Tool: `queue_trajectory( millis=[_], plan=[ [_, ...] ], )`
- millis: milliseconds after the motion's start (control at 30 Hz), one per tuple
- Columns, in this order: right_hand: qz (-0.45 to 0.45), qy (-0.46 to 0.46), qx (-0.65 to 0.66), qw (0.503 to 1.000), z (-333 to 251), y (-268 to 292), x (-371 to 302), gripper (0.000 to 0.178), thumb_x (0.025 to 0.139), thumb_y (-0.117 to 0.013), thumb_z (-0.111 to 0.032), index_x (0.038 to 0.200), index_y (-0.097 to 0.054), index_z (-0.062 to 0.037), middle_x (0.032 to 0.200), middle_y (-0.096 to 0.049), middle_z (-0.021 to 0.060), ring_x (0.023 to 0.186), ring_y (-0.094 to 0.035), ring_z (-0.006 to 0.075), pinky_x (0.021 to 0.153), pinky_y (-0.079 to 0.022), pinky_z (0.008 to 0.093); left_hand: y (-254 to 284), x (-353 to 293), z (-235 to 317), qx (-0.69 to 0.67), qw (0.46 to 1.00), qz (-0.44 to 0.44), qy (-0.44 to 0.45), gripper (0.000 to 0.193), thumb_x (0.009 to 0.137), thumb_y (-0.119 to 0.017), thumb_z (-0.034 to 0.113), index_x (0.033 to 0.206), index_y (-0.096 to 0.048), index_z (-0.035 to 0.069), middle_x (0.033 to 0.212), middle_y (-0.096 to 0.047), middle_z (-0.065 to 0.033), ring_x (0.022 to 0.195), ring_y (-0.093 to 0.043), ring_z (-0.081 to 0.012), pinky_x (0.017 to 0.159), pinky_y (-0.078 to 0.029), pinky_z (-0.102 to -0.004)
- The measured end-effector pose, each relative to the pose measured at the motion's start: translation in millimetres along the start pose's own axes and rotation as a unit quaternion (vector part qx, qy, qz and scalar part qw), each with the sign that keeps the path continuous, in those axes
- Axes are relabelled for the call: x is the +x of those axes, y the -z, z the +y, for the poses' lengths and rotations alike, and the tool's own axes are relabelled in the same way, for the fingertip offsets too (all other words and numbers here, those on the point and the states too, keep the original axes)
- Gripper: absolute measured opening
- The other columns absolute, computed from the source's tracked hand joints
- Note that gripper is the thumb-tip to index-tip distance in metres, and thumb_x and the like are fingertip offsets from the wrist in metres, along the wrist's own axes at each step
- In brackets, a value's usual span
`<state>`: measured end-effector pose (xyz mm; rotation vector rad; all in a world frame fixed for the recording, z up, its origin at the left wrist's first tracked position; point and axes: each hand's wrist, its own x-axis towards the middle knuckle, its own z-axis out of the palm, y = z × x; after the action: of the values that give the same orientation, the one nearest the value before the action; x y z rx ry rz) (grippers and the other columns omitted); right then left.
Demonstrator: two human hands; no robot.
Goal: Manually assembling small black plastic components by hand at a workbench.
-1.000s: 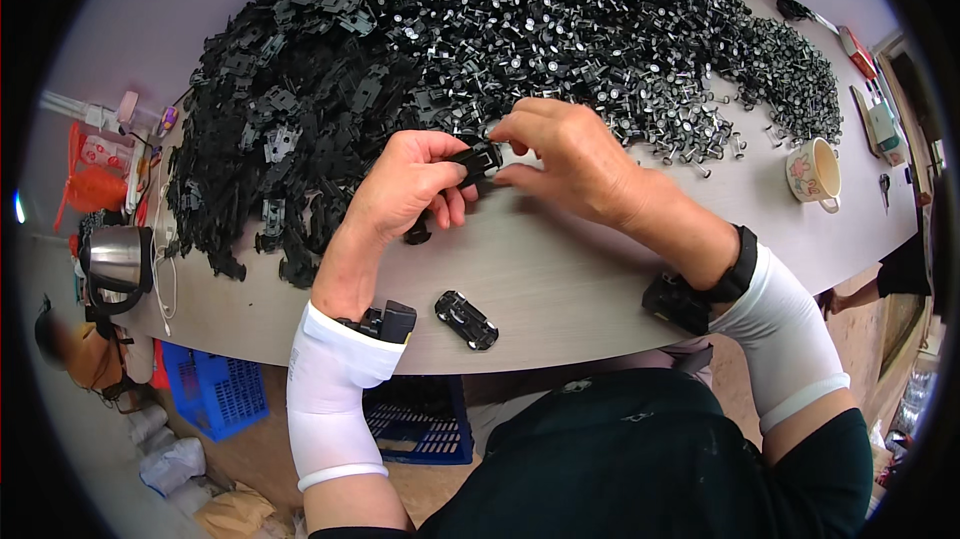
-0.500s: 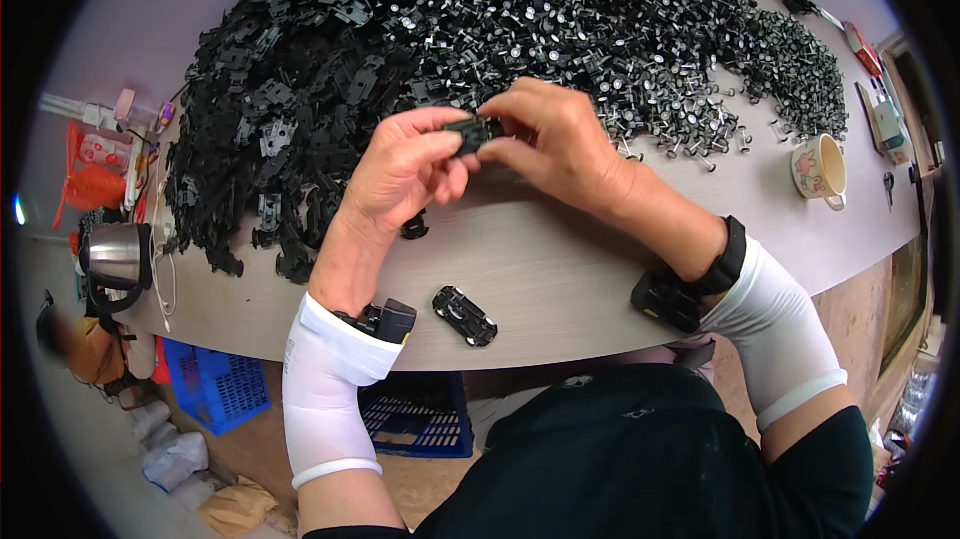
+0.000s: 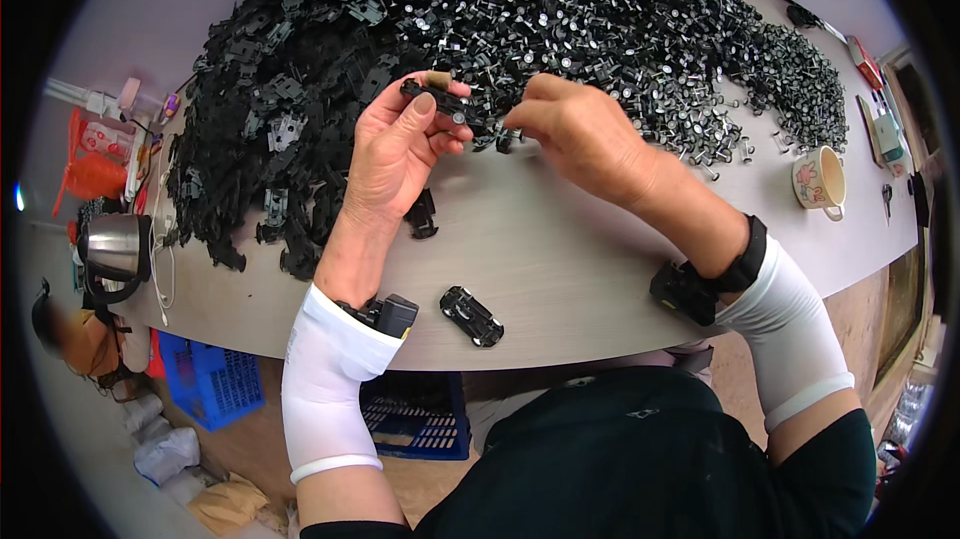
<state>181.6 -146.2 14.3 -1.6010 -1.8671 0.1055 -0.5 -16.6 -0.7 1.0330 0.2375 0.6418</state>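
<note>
Between the thumb and fingers of my left hand (image 3: 395,154) is a black toy car chassis (image 3: 432,102), held above the front of the pile, with a wheel showing at its right end. My right hand (image 3: 590,134) hovers to the right of it, apart from it, fingertips pinched by the edge of the wheel pile. Whatever those fingertips hold is hidden. A heap of wheel axles (image 3: 560,14) with silvery hubs lies beyond both hands. To its left spreads a heap of flat black chassis (image 3: 240,129). One chassis with wheels (image 3: 472,317) lies near the table's front edge.
A loose black part (image 3: 423,216) lies beside my left wrist. At the right stands a cup (image 3: 818,179); at the left, a metal kettle (image 3: 115,251) and a white cable (image 3: 165,269). Blue crates (image 3: 212,379) sit below the curved table edge.
My right hand has drawn away to the right from the chassis. My left hand has tipped up with the chassis, which has turned. The loose part by my left wrist shows more fully.
</note>
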Motion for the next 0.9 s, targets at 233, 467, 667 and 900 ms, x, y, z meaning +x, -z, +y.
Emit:
queue_trajectory(
  millis=[233,467,667,900],
  plan=[
    [-0.114,0.041,-0.056,0.991,-0.6,-4.6,6.1,0.008,0.073,-0.059,-0.005,0.080,-0.063,-0.0046,0.090,-0.056,0.0139,0.088,-0.059,0.0315,0.070,-0.050,0.0399,1.8,2.0,-4.1,0.026,0.999,-0.019,0.012,0.034,0.093,-0.057,0.022,0.120,-0.051,0.001,0.107,-0.063,-0.0157,0.074,-0.064,-0.0196,0.062,-0.053,-0.0272],
    [-0.009,0.020,0.027,0.999,-2.1,20.3,-13.5,0.006,0.074,-0.065,-0.003,0.080,-0.064,-0.0033,0.092,-0.057,0.0120,0.080,-0.059,0.0289,0.065,-0.049,0.0355,4.4,-1.3,-2.0,0.046,0.999,-0.009,0.022,0.036,0.093,-0.058,0.020,0.121,-0.051,0.000,0.107,-0.063,-0.0156,0.074,-0.064,-0.0191,0.061,-0.053,-0.0261],
    [-0.091,-0.062,-0.119,0.987,-15.5,-2.7,-16.5,0.023,0.077,-0.070,-0.022,0.071,-0.058,-0.0023,0.071,-0.059,0.0137,0.069,-0.060,0.0338,0.061,-0.049,0.0428,-0.8,-5.6,-1.5,0.059,0.997,-0.023,0.045,0.041,0.087,-0.063,0.006,0.125,-0.048,-0.002,0.112,-0.060,-0.0158,0.075,-0.065,-0.0195,0.063,-0.055,-0.0256],
    [0.086,-0.030,0.067,0.994,-21.5,12.9,4.5,0.014,0.077,-0.064,-0.011,0.074,-0.060,0.0019,0.076,-0.062,0.0184,0.072,-0.062,0.0370,0.064,-0.050,0.0447,-17.6,-6.1,0.2,0.130,0.991,-0.013,0.031,0.054,0.083,-0.059,-0.009,0.133,-0.046,0.003,0.111,-0.060,-0.0103,0.076,-0.065,-0.0152,0.066,-0.056,-0.0249]
  ],
)
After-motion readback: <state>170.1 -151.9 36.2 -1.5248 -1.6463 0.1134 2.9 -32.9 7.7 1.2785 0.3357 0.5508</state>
